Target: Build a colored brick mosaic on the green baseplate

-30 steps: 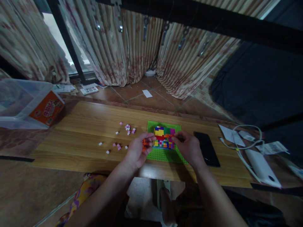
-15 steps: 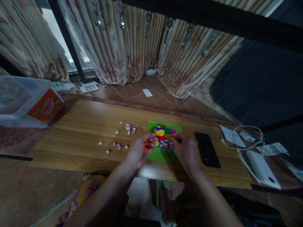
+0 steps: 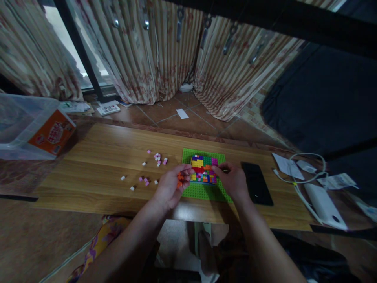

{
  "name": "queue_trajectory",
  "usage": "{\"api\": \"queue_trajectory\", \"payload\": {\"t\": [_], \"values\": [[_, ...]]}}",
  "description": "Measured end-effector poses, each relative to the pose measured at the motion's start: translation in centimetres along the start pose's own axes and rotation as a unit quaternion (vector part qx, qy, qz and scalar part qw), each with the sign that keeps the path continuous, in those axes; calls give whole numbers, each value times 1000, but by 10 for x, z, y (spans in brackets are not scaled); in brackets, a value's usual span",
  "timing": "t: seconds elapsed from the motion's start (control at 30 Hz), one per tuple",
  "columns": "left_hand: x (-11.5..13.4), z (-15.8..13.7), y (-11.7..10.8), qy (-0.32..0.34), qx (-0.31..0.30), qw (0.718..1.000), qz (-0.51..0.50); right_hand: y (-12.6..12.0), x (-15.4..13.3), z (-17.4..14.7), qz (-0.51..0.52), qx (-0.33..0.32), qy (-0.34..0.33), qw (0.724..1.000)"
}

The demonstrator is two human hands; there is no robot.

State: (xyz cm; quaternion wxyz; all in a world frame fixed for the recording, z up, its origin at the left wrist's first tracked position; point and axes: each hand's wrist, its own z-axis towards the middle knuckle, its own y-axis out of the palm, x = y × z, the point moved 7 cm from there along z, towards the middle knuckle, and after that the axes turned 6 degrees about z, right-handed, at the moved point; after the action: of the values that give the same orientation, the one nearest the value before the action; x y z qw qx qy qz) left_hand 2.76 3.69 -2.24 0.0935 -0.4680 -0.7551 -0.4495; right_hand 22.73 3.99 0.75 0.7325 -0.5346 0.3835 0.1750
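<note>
Left grip (image 3: 171, 188): curled round orange bricks (image 3: 179, 180)
Right grip (image 3: 235, 180): build's (image 3: 204, 178) 4 o'clock; pinch unclear
Orange strip (image 3: 207, 168): now flatter, seemingly seated

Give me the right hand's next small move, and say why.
Probably press down on the orange piece at the fingertips of the right hand. It shows over the block, but whether it is fully seated is too small to tell. The left hand holds other orange bricks, so firming this one first seems sensible.
</note>
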Motion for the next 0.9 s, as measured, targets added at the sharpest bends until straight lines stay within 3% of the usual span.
{"api": "queue_trajectory", "payload": {"t": [0.33, 0.57, 0.73, 0.9], "values": [[2, -1, 3, 0, 0, 1000, -2, 6, 12, 6, 41, 0, 25, 999], [-1, -5, 17, -16, -74, 997, -5, 4, 14, 6, 62, -5, 37, 997], [-8, -7, 23, -37, -100, 994, -13, -12, -27, -12, 139, 35, -100, 985], [-14, -7, 28, -49, -121, 990, -51, 7, -75, -40, 109, -135, -256, 951]]}}
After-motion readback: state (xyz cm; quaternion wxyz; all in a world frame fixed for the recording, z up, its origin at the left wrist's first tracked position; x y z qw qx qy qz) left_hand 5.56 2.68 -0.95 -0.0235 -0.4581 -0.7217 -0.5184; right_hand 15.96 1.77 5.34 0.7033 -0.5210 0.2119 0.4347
